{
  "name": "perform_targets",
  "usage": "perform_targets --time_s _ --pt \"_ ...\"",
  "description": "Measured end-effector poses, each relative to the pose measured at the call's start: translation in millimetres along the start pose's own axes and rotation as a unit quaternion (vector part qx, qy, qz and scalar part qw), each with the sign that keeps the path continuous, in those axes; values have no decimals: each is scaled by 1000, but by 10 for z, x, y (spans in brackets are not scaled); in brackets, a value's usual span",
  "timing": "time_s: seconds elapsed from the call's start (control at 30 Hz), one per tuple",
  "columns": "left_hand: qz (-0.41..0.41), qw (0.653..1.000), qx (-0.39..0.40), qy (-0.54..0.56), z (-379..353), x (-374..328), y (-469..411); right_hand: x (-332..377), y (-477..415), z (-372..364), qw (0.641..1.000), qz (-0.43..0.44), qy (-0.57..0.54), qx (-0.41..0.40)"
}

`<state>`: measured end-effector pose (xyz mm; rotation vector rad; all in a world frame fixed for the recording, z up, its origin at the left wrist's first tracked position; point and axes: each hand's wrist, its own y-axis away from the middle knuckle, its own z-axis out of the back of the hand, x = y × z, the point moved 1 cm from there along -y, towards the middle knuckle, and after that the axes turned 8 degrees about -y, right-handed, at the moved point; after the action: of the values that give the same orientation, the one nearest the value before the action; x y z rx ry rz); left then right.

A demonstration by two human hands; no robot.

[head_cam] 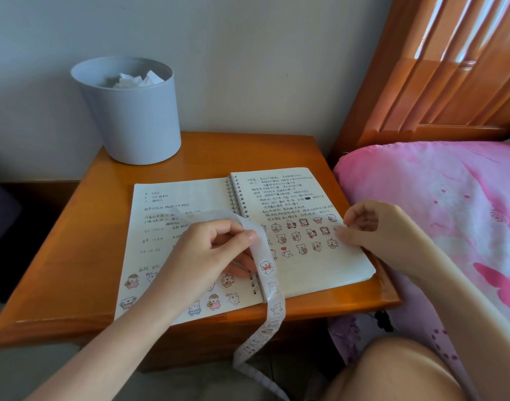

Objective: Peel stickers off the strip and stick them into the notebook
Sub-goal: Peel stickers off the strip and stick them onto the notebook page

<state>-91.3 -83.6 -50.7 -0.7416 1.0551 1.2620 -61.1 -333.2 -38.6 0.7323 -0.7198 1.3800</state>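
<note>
left hand (216, 250): grips the sticker strip (267, 267) over the spiral of the notebook (320, 273).
right hand (366, 227): fingers curled, thumb tip at the right page's 3 o'clock edge; whether it holds a sticker, cannot tell.
sticker strip: hangs past the 6 o'clock edge of the table (74, 270).
bin (132, 120): table's 11 o'clock corner.

The notebook (320, 273) carries handwriting on both open pages. On the left page, three short number lines can be made out, roughly "0.1 → 0.5", "0.6 → 0.9" and "1.0 → 1.5". The other lines, in Chinese characters, are too small to read. One word on the right page is blacked out.
</note>
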Motion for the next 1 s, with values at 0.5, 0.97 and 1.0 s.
perform_targets --time_s 0.5,0.97,1.0 --pt "-21 998 -32 45 5 -57 21 440 374 -474 962 97 -213 139" --pt "-38 996 -65 37 -22 -110 45 458 421 -562 931 7 -317 181" --pt "-37 997 -65 36 -28 -112 47 457 420 -562 930 15 -320 183"
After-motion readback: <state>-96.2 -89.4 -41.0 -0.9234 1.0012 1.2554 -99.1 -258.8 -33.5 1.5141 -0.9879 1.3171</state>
